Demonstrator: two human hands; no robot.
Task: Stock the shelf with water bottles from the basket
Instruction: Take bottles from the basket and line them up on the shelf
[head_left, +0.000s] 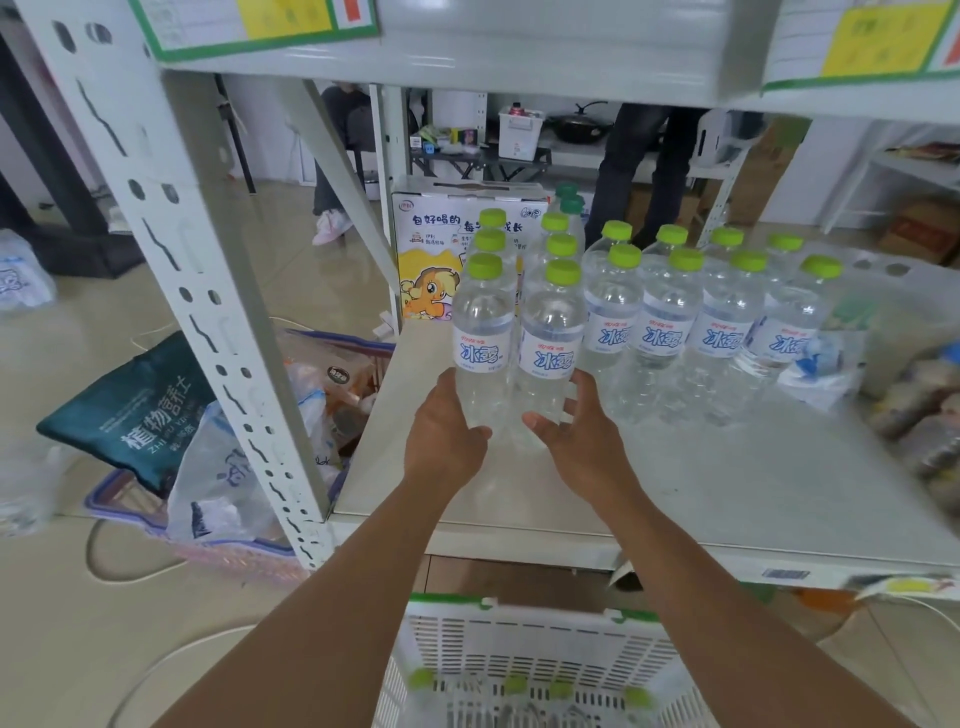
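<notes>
Left-hand grip (447, 439) around one front bottle (483, 332), right-hand grip (579, 441) around its neighbour (551, 348); green-capped bottles (515, 685) in the white basket (519, 642).

Bright, even indoor light; shadows are soft and faint. Wide-angle distortion bows the white perforated metal shelf upright (200, 317). The right margin smears into blur, and the white slatted plastic basket (519, 647) looks soft.
</notes>
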